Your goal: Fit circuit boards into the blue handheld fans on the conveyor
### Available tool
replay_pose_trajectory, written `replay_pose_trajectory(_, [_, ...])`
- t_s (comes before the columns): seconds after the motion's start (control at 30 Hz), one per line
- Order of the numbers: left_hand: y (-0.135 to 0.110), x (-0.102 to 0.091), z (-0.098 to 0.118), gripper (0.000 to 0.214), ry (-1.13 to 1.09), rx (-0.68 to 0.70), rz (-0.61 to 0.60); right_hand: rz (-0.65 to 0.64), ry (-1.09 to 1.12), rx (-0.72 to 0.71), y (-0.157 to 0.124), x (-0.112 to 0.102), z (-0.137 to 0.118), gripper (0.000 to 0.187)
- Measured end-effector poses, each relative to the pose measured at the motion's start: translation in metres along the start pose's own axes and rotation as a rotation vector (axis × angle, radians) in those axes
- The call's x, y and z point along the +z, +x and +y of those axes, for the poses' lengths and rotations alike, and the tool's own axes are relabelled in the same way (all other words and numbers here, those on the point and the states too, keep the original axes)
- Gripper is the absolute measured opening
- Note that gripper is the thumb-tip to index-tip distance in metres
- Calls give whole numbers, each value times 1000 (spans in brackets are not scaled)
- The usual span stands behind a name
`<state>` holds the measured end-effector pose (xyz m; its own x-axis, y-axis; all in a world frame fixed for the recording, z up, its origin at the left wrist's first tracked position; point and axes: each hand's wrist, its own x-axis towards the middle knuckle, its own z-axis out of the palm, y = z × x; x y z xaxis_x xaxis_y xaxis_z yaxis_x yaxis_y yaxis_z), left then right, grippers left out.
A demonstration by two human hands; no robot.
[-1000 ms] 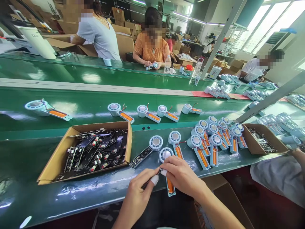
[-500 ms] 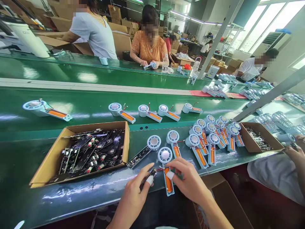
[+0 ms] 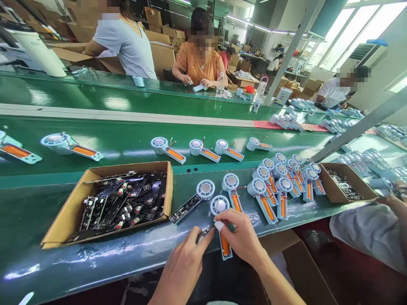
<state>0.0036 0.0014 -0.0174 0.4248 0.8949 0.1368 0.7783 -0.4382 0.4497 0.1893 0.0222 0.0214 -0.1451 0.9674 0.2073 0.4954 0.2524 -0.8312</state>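
My left hand (image 3: 187, 258) pinches a narrow black circuit board (image 3: 203, 234), mostly covered by the fingers. Against the board's end, the thumb and forefinger of my right hand (image 3: 237, 237) are pressed together; what they grip is hidden. A dark green piece (image 3: 231, 227) shows among the right fingers, its kind unclear. Just beyond both hands lies a light-blue handheld fan body (image 3: 219, 206) with a round head. Its open handle, holding an orange battery (image 3: 225, 246), extends under my right hand. White wrapping covers the right thumb tip.
Left stands a cardboard box (image 3: 171, 190) of black circuit boards. A fan with a board fitted (image 3: 186, 208) lies beside it. Fan bodies cluster (image 3: 267, 202) at right, near a box of small parts (image 3: 321, 180). More ride the green belt (image 3: 127, 144). Co-workers sit opposite and at right.
My hands have come together, the right fingers moving left to the board's end, which is now more covered. Fans on the belt have shifted right, and another has entered at the left edge.
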Motion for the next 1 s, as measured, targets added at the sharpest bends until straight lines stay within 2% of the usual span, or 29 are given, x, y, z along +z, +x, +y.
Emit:
replay_pose_trajectory(0.1, [4, -5, 0, 58, -167, -19, 32, 35, -37, -85, -2, 5, 3, 22])
replay_pose_trajectory(0.2, [10, -7, 3, 41, -425, -207, 109, 32, -97, -106, -3, 9, 2, 23])
replay_pose_trajectory(0.27, [13, -8, 6, 36, -582, -336, 106, 7, -138, -85, -4, 9, 0, 23])
replay_pose_trajectory(0.33, [14, -9, 9, 32, -696, -390, 89, -18, -200, -73, -4, 9, -1, 23])
replay_pose_trajectory(0.43, [12, -8, 11, 29, -686, -350, 144, -22, -288, -107, -5, 8, -1, 23])
replay_pose_trajectory(0.57, [5, 2, 12, 27, -445, -154, 337, 20, -423, -225, -9, 15, -1, 23])
replay_pose_trajectory(0.67, [1, 9, 13, 31, -311, -62, 432, 49, -452, -244, -11, 20, 1, 23])
replay_pose_trajectory(0.73, [3, 7, 11, 32, -324, -48, 419, 44, -368, -232, -9, 19, 3, 23])
replay_pose_trajectory(0.87, [13, -8, -2, 30, -500, -52, 280, -52, -178, -156, 2, 6, 2, 20])
replay_pose_trajectory(1.0, [17, -8, -26, 37, -607, -122, 180, -190, -187, -73, 12, -7, -3, 21])
